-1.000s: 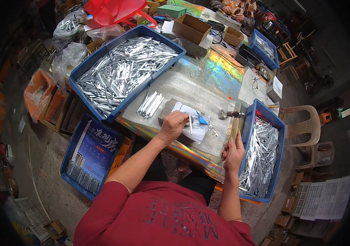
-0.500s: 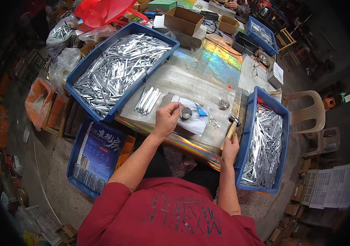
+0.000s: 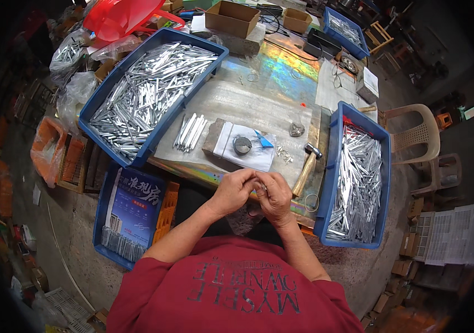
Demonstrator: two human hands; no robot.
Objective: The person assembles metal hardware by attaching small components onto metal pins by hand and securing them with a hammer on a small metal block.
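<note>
My left hand (image 3: 232, 193) and my right hand (image 3: 274, 200) meet in front of the table's near edge, fingertips pinched together. Whatever sits between them is small and mostly hidden by the fingers. Just beyond them, a block topped with white paper (image 3: 255, 159) carries a round dark metal piece (image 3: 242, 146) and a blue pointed scrap (image 3: 263, 140). To the right of the block lies a hammer (image 3: 305, 171) with a wooden handle, touched by neither hand. Several silvery metal strips (image 3: 191, 132) lie side by side left of the block. Small pale bits (image 3: 285, 154) are scattered beside the paper.
Blue bins heaped with metal strips stand at left (image 3: 83, 115) and right (image 3: 382, 222). Below the left one is another blue bin (image 3: 102, 247) holding a printed sheet. A small plastic bag (image 3: 297, 129) lies on the table; a beige chair (image 3: 414, 133) stands at right.
My right hand has let go of the hammer, which now lies on the table. My left hand has drawn back from the round piece, and both hands have come together near my body.
</note>
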